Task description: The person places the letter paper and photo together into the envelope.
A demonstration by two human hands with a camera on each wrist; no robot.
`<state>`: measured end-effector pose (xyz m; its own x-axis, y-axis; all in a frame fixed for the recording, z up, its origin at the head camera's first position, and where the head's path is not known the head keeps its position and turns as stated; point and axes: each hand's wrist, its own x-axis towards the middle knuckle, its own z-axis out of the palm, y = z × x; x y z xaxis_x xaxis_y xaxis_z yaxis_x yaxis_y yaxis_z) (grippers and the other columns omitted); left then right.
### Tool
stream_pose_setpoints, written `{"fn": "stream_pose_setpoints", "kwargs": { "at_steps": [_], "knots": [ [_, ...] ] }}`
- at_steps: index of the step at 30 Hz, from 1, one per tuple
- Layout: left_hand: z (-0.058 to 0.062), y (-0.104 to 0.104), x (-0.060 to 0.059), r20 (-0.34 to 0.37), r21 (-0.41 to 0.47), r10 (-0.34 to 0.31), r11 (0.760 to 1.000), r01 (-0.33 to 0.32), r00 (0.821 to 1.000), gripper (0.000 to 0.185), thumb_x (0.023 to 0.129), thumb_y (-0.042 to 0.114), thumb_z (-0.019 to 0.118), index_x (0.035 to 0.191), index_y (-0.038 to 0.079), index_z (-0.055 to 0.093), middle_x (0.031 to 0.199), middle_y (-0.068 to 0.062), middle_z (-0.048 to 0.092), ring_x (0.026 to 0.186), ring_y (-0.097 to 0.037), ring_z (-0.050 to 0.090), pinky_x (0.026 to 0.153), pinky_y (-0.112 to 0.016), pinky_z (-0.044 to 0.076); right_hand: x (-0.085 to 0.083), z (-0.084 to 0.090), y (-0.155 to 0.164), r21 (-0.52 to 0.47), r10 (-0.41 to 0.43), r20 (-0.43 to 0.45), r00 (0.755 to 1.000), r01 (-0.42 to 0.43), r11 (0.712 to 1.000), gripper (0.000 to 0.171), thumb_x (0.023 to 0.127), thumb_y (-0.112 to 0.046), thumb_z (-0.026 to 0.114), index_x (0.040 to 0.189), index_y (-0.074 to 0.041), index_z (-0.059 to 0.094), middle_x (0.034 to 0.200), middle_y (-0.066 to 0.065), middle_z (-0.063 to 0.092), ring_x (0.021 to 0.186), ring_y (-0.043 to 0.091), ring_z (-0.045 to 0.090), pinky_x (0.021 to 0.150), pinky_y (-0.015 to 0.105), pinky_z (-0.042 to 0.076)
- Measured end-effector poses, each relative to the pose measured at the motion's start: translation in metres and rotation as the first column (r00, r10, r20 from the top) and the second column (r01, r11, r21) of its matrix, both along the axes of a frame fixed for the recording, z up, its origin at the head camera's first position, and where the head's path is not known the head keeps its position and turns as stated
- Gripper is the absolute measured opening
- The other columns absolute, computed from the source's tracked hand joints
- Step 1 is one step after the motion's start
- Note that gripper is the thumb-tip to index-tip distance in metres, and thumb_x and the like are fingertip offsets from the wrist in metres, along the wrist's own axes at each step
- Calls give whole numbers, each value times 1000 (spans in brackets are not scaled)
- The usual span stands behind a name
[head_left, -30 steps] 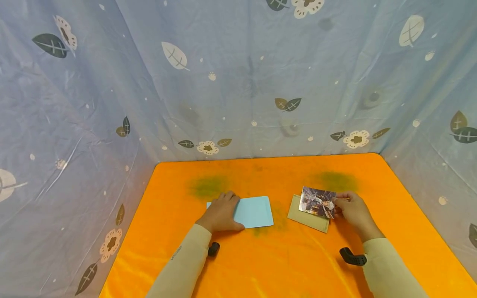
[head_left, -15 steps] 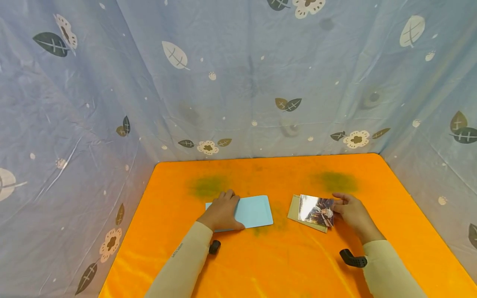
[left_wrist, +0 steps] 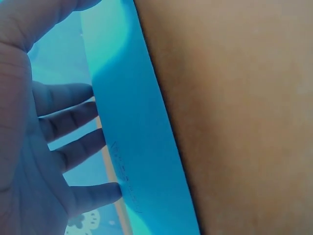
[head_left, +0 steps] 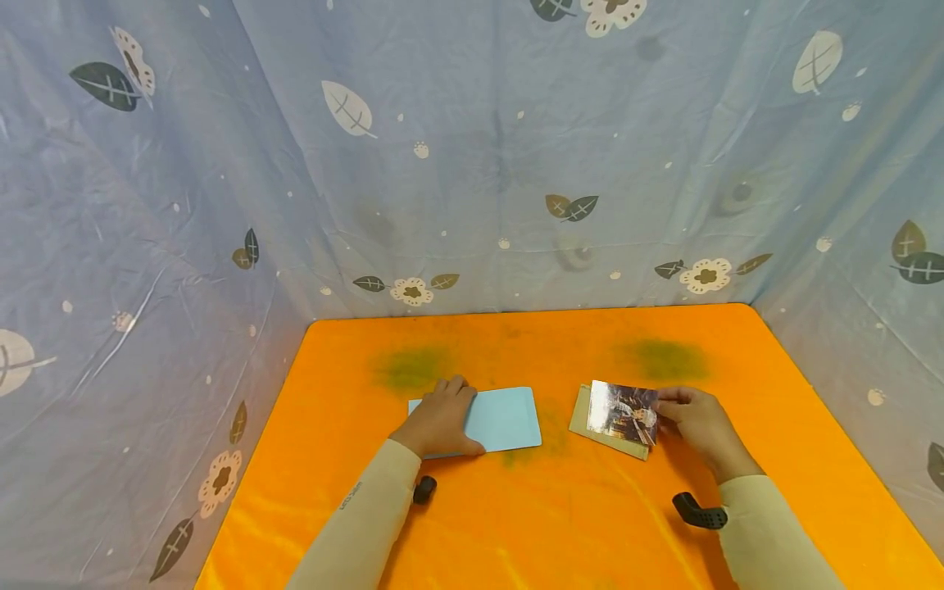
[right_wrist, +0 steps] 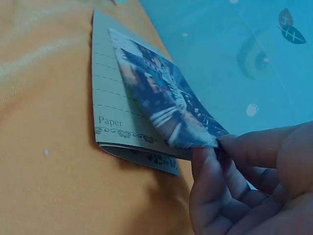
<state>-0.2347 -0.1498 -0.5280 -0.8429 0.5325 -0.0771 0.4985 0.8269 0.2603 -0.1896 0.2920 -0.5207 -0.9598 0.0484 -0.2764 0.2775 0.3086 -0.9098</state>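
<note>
Orange cloth [head_left: 516, 524] stretched over the table, hemmed at 12, 9 and 3 o'clock by a blue leaf-print curtain [head_left: 472, 164]. Pinched at its 3 o'clock corner between thumb and curled fingertips [right_wrist: 210, 166] of the right hand [head_left: 701, 426]: a glossy photo [head_left: 623, 412], raised at the gripped end and sloping down towards 9 o'clock, its far edge low over a beige lined sheet [head_left: 580, 422]. Lay flat on the cloth right of centre, that sheet, folded or doubled by the look of its near edge, the printed word "Paper" legible in the right wrist view; whether touched by the photo's far edge, impossible to tell. Rested at 9 o'clock of all this, well apart from the photo: the left hand [head_left: 438, 424], fingers straight and relaxed, lying on the left end of a pale blue card [head_left: 509, 418], pressing rather than gripping it, with nothing enclosed. Judged as the step in hand: a photo lifted off, or poised above, the beige sheet, with the blue card pinned down in readiness. Called for by any next move, on that reading: a firm pinch kept at the one corner, since a glossy print so held sags and twists easily; a level carry towards 9 o'clock clear of the cloth; and a steady flat press on the blue card against sliding. Seen near 6 o'clock on both sleeves: black camera mounts [head_left: 696, 512].
</note>
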Motion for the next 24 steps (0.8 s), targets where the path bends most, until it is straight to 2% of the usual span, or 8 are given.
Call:
{"fn": "stream_pose_setpoints", "kwargs": {
  "at_steps": [3,6,16,24],
  "knots": [
    [0,0,1,-13,1,-15,1000,15,1000,94,80,59,91,150,5,59,142,-9,52,123,-29,50,100,-48,50,1,1,-2,-44,-2,6,1000,3,999,35,116,-11,56,140,14,52,98,15,68,83,28,68,70,35,60],
    [0,0,1,-18,4,-28,1000,28,999,94,81,58,91,150,4,58,143,-9,53,124,-29,51,103,-47,50,2,2,-3,-51,4,13,1000,-3,999,35,117,-13,55,139,13,51,91,14,69,79,29,69,68,35,60],
    [1,-2,0,12,36,-47,998,46,999,90,81,55,92,149,5,59,142,-7,53,123,-25,51,104,-38,50,1,3,-11,-64,4,8,1000,-3,998,44,116,-24,59,143,10,52,98,14,69,80,26,70,68,33,59],
    [4,-3,0,66,69,-39,997,35,997,92,82,58,90,151,7,60,145,-6,53,125,-25,51,101,-38,53,-2,0,-20,-117,18,-37,999,-22,993,42,115,-18,59,143,13,50,95,12,71,77,22,70,67,32,60]
  ]
}}
